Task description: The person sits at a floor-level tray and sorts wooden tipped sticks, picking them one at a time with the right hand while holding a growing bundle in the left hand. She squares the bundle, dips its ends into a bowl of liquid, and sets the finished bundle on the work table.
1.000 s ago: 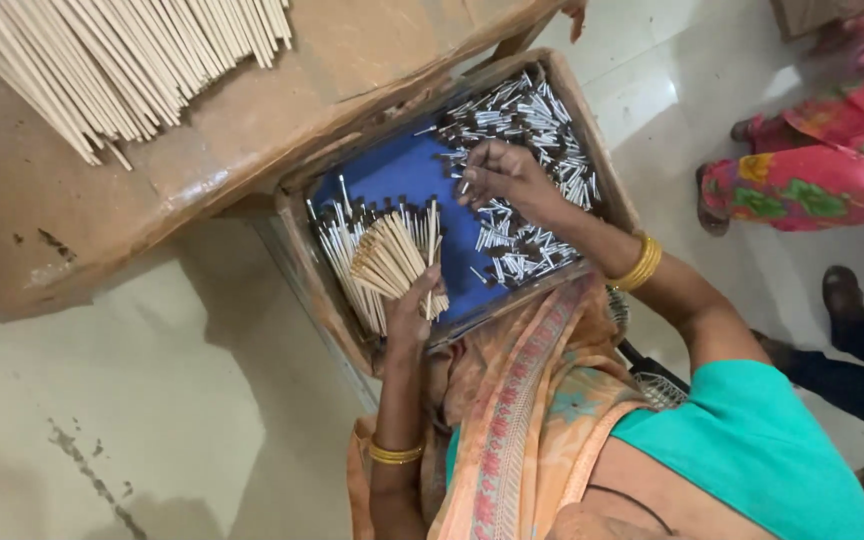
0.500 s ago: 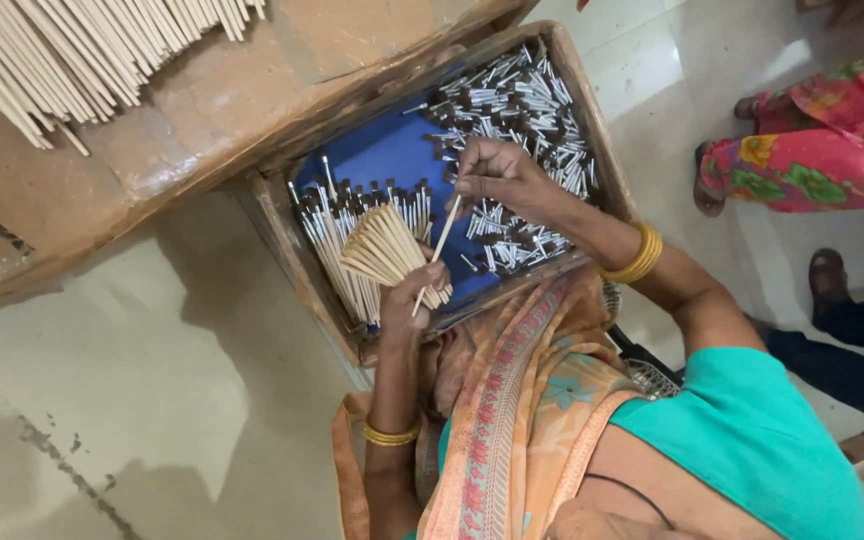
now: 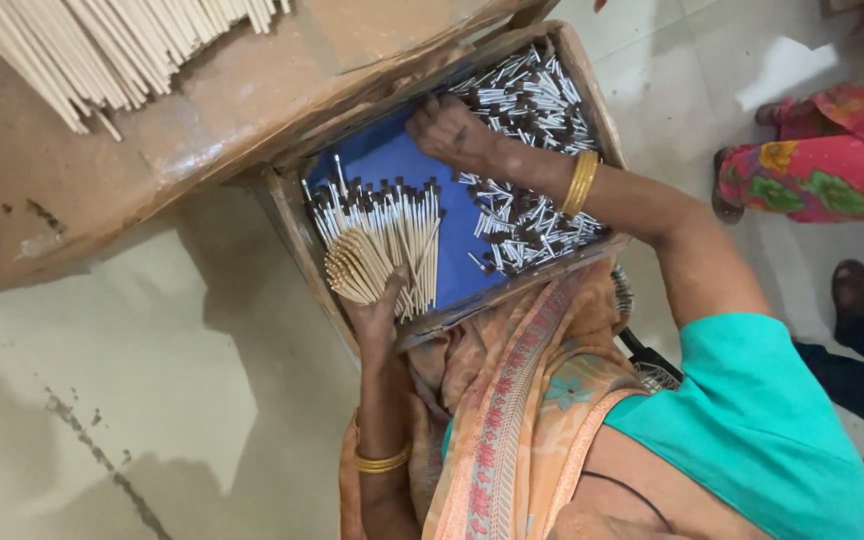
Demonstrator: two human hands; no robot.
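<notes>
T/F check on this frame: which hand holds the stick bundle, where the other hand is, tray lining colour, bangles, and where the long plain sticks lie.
1. The left hand holds a fanned bundle of sticks. True.
2. The right hand rests on the floor. False: it reaches into the loose dark-tipped sticks in the tray.
3. The tray is lined in red. False: the lining is blue.
4. Both wrists wear gold bangles. True.
5. Long plain sticks lie inside the tray. False: they lie on the brown surface beside it.

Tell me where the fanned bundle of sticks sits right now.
In the head view, the fanned bundle of sticks stands at the tray's left end on the blue lining, held by the left hand.
</notes>
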